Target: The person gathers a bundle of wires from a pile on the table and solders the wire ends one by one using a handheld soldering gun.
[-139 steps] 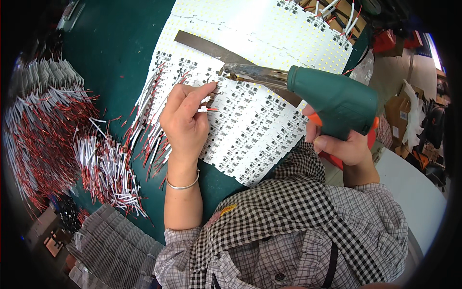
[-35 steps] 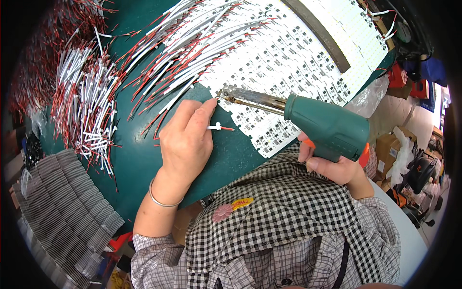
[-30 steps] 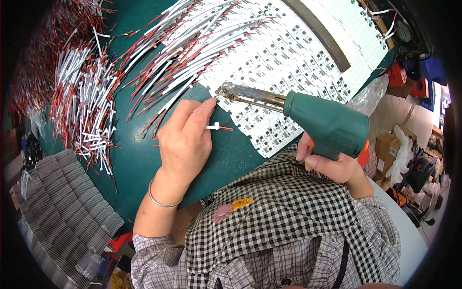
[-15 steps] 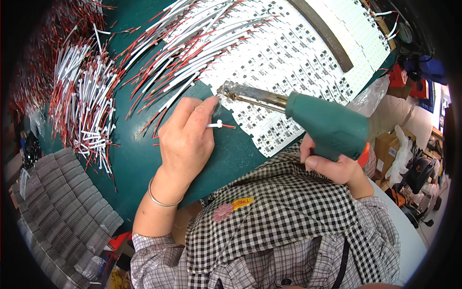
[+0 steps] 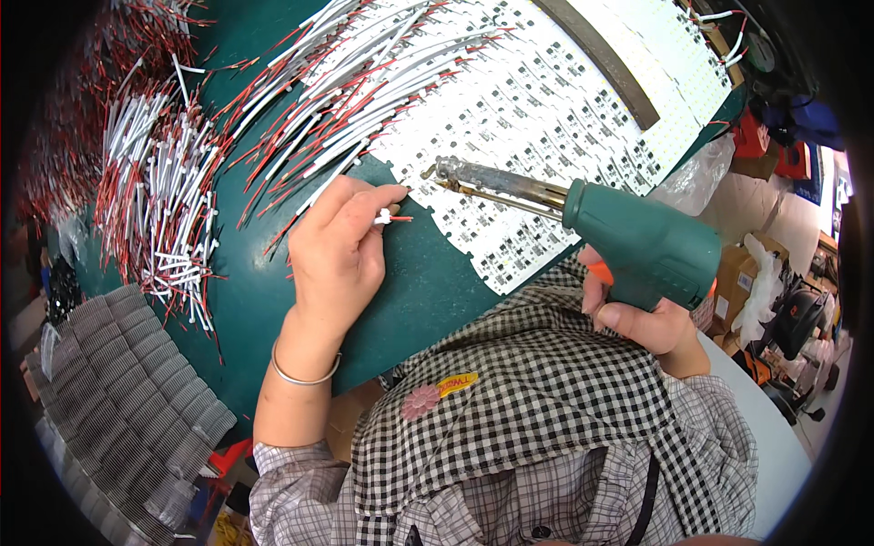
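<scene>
My left hand (image 5: 335,250) is closed, thumb and fingers pinching a short white-sleeved wire (image 5: 386,217) whose red end sticks out to the right. Its fingertips are beside the left edge of a white circuit board sheet (image 5: 496,259) covered with small black parts. In my right hand (image 5: 648,326) is a green soldering gun (image 5: 642,238) with an orange trigger, gripped by the handle. The gun's darkened metal tip points left over the sheet, a little apart from my left fingertips. Many white and red wires (image 5: 364,114) lie fanned across the sheet's far left part.
A pile of white and red wires (image 5: 155,200) lies on the green table mat (image 5: 410,282) at left. A dark curved bar (image 5: 605,64) rests across the boards. Stacked grey ribbed pieces (image 5: 127,382) stand at lower left. Clear plastic (image 5: 699,177) and cardboard boxes (image 5: 742,273) are at right.
The soldering gun has moved to the right, its tip now farther from my left fingers. My left hand has shifted slightly left and still pinches the wire.
</scene>
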Available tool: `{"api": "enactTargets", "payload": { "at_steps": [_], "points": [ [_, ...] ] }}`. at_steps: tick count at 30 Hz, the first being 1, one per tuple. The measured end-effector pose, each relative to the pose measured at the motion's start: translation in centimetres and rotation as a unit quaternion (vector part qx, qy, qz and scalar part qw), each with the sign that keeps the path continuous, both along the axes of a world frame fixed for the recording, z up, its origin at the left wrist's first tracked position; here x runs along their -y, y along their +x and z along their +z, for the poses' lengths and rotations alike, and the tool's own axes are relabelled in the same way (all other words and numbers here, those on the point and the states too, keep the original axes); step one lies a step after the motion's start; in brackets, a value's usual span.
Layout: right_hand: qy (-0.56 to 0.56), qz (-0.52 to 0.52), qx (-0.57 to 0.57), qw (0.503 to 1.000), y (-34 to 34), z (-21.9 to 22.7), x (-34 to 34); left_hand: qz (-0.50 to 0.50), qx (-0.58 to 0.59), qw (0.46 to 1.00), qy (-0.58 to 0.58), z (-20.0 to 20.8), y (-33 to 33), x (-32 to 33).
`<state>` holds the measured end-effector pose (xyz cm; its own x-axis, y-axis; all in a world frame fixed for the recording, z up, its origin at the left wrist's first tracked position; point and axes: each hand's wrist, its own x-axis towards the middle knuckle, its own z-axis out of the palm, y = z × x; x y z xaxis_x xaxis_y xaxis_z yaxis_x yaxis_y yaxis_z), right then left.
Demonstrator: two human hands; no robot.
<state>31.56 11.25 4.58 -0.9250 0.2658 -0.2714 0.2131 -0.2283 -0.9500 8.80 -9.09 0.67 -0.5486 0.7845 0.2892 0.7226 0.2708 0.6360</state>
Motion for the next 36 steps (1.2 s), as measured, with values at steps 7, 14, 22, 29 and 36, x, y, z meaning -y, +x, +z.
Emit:
{"api": "enactTargets", "payload": {
  "at_steps": [7, 14, 22, 29, 36],
  "points": [
    [0.065, 0.058, 0.003, 0.996, 0.0, -0.4, -0.2, -0.033, 0.008, 0.999, 0.029, -0.9, -0.4, 0.0],
    [0.094, 0.086, -0.018, 0.992, -0.9, -0.7, -0.2, -0.035, 0.005, 0.998, 0.043, -1.1, -0.6, 0.2],
    [0.024, 0.011, 0.023, 0.999, -0.8, -0.6, 0.9, -0.028, 0.019, 0.999, 0.010, -0.6, -0.4, 0.0],
    [0.043, 0.040, 0.020, 0.998, -0.8, -0.4, 0.4, -0.030, 0.004, 0.999, 0.016, -0.5, -0.3, -0.1],
    [-0.014, -0.020, 0.110, 0.994, -1.0, 0.6, 0.7, -0.030, 0.003, 0.999, 0.019, -0.7, -0.4, 0.0]
  ]
}}
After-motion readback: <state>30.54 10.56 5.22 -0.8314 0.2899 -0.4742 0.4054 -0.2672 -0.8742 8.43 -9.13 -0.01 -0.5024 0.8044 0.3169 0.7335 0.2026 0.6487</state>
